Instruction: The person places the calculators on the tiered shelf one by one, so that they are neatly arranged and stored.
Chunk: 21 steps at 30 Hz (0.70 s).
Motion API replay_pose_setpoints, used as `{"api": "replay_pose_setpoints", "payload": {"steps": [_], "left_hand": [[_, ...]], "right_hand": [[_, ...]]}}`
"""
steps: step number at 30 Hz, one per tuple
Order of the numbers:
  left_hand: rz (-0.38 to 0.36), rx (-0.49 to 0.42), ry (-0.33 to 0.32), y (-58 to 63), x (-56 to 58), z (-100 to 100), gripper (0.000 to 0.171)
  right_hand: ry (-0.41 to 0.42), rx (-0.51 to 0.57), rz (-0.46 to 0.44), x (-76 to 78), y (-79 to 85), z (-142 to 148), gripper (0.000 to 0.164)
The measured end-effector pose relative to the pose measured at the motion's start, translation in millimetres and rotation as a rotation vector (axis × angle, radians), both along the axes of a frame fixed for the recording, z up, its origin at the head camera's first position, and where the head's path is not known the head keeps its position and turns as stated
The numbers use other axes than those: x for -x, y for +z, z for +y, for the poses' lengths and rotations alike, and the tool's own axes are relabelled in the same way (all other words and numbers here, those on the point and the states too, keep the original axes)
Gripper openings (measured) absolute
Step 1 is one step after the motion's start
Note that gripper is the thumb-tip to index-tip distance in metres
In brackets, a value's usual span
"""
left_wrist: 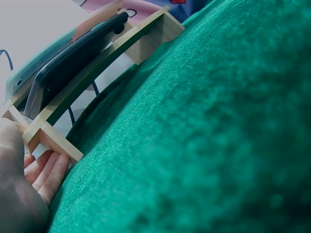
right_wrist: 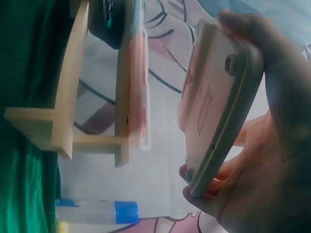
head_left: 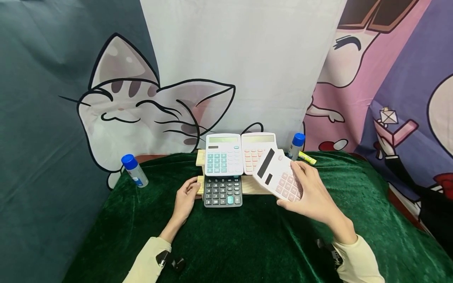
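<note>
My right hand (head_left: pixel 316 196) grips a pale pink calculator (head_left: pixel 281 177) by its lower end, thumb on one edge and fingers on the other. Tilted, it hangs in front of the right part of a two-tier wooden rack (head_left: pixel 256 188). The right wrist view shows its underside, apart from the rack. My left hand (head_left: pixel 185 199) holds the rack's left end, with fingertips against the wood in the left wrist view. A white calculator with teal keys (head_left: pixel 223 155) and one with orange keys (head_left: pixel 252 153), partly hidden, lean on the upper tier. A black calculator (head_left: pixel 223 192) leans on the lower tier.
Green velvet cloth (head_left: pixel 247 243) covers the table. A blue-capped clear bottle (head_left: pixel 135 171) stands to the left. Another blue-capped bottle (head_left: pixel 296 146) stands behind the right end, next to a yellow tube (head_left: pixel 307 158). A printed cartoon curtain (head_left: pixel 247 59) hangs behind.
</note>
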<state>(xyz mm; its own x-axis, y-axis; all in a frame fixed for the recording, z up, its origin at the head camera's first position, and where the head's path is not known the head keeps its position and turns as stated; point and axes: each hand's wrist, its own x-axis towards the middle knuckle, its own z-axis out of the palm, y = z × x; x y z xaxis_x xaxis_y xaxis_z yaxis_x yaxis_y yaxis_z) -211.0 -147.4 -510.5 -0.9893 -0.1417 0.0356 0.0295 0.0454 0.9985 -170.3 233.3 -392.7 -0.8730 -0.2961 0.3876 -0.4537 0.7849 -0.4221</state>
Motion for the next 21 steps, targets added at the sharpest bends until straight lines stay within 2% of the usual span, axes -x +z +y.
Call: {"api": "replay_pose_setpoints", "payload": {"steps": [9, 17, 21], "left_hand": [[-0.019, -0.033, -0.013, 1.7, -0.1, 0, 0.042], [-0.012, -0.029, -0.031, 26.6, -11.7, 2, 0.039], [-0.021, -0.036, -0.025, 16.3, -6.7, 1, 0.040]], "right_hand": [[0.102, -0.038, -0.101, -7.1, -1.5, -10, 0.114], [0.168, -0.081, -0.138, -10.8, -4.9, -16, 0.114], [0.202, -0.090, -0.157, -10.3, -7.7, -18, 0.112]]}}
